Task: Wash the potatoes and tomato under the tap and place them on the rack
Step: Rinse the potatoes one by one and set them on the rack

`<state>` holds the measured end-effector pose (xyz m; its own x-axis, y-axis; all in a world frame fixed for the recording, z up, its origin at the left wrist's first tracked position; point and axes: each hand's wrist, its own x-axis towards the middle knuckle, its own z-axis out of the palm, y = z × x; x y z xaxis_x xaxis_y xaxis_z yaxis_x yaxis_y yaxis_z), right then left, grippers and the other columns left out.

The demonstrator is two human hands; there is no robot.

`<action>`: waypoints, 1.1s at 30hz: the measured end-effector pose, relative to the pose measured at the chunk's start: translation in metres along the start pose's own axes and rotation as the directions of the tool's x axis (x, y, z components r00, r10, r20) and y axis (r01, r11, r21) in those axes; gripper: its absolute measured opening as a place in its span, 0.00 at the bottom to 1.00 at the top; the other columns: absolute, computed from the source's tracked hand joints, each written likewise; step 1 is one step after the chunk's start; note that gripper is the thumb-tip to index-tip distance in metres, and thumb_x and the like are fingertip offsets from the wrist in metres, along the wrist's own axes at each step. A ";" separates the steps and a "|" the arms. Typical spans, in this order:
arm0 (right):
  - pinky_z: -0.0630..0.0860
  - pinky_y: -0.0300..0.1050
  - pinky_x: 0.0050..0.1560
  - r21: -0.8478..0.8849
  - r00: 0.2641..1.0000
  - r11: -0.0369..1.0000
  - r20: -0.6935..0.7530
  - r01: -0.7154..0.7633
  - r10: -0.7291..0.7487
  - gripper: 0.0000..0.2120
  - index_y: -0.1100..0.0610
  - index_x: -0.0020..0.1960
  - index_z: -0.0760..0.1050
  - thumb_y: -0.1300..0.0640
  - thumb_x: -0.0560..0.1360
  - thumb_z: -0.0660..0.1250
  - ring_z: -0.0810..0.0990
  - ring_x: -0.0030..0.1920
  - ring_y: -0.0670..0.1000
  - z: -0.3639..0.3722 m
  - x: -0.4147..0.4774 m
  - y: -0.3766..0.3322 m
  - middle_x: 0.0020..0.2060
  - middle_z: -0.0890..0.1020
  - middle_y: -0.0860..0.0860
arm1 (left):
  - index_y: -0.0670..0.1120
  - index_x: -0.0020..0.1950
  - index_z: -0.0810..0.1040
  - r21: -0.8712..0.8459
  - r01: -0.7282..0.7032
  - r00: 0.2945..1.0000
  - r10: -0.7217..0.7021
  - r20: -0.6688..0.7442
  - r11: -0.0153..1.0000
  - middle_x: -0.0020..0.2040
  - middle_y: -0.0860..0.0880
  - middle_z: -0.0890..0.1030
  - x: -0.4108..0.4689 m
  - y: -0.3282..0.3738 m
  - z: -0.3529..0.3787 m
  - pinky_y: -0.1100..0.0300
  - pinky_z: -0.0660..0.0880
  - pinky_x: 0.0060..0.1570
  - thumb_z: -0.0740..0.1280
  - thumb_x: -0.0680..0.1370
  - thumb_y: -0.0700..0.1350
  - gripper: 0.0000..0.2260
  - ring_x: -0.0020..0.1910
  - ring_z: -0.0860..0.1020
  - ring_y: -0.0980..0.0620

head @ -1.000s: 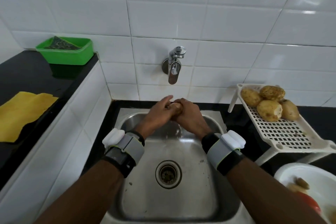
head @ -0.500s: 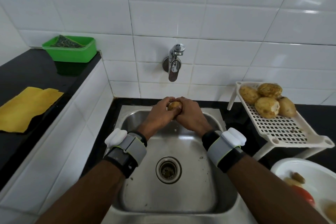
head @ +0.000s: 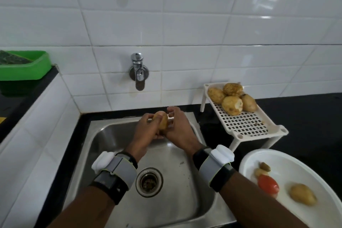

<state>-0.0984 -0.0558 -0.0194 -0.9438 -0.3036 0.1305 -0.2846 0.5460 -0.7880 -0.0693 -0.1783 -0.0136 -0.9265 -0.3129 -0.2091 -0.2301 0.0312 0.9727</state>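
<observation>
Potato (head: 161,120), tan and smooth-skinned, sits gripped between the left hand (head: 146,131) and right hand (head: 177,129), both curled round it, over the sink (head: 111,135) below the tap (head: 138,72). Right of the hands, four potatoes (head: 232,101) lie on the white rack (head: 246,126). Nearer, a bowl (head: 314,172) holds a tomato (head: 268,184).

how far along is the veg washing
Done: four potatoes sit on the white rack. In hand: left hand and right hand hold one potato over the sink. Left: the tomato, another potato and small bits in the white bowl.
</observation>
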 end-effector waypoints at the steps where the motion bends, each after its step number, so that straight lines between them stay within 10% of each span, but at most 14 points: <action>1: 0.77 0.42 0.56 -0.011 1.000 1.000 -0.024 0.010 -0.010 0.38 0.55 0.69 0.65 0.54 0.64 0.79 0.76 0.57 0.49 -0.004 -0.003 0.002 0.60 0.73 0.51 | 0.46 0.56 0.76 -0.039 0.033 0.999 -0.033 -0.006 0.999 0.53 0.45 0.79 -0.001 0.002 0.007 0.48 0.83 0.44 0.66 0.79 0.54 0.13 0.49 0.80 0.48; 10: 0.71 0.38 0.56 -0.206 0.968 0.978 -0.236 0.040 -0.089 0.23 0.58 0.64 0.75 0.55 0.70 0.73 0.79 0.56 0.51 -0.115 -0.013 0.023 0.56 0.82 0.54 | 0.47 0.57 0.76 -0.097 0.019 0.962 0.009 0.274 0.995 0.52 0.42 0.82 -0.002 0.039 0.088 0.51 0.82 0.44 0.64 0.81 0.52 0.11 0.43 0.83 0.46; 17: 0.75 0.50 0.60 -0.222 0.889 0.953 -0.450 -0.204 0.085 0.27 0.56 0.67 0.71 0.60 0.70 0.72 0.78 0.58 0.54 -0.203 -0.030 0.093 0.60 0.79 0.54 | 0.49 0.56 0.76 -0.083 -0.087 0.922 0.112 0.371 0.993 0.53 0.43 0.82 -0.015 0.062 0.150 0.50 0.81 0.47 0.64 0.81 0.46 0.06 0.46 0.83 0.45; 33: 0.74 0.49 0.64 -0.226 0.931 0.940 -0.318 -0.256 0.177 0.35 0.58 0.70 0.67 0.55 0.68 0.77 0.75 0.63 0.54 -0.214 -0.022 0.128 0.65 0.74 0.55 | 0.45 0.62 0.74 -0.043 -0.106 0.920 0.115 0.375 0.993 0.54 0.44 0.82 -0.021 0.058 0.180 0.51 0.82 0.44 0.62 0.81 0.45 0.11 0.49 0.83 0.43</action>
<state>-0.1506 0.1880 0.0053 -0.9828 0.0625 0.1736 -0.0640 0.7672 -0.6382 -0.1165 0.0006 0.0296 -0.9903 0.0720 -0.1188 -0.1174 0.0236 0.9928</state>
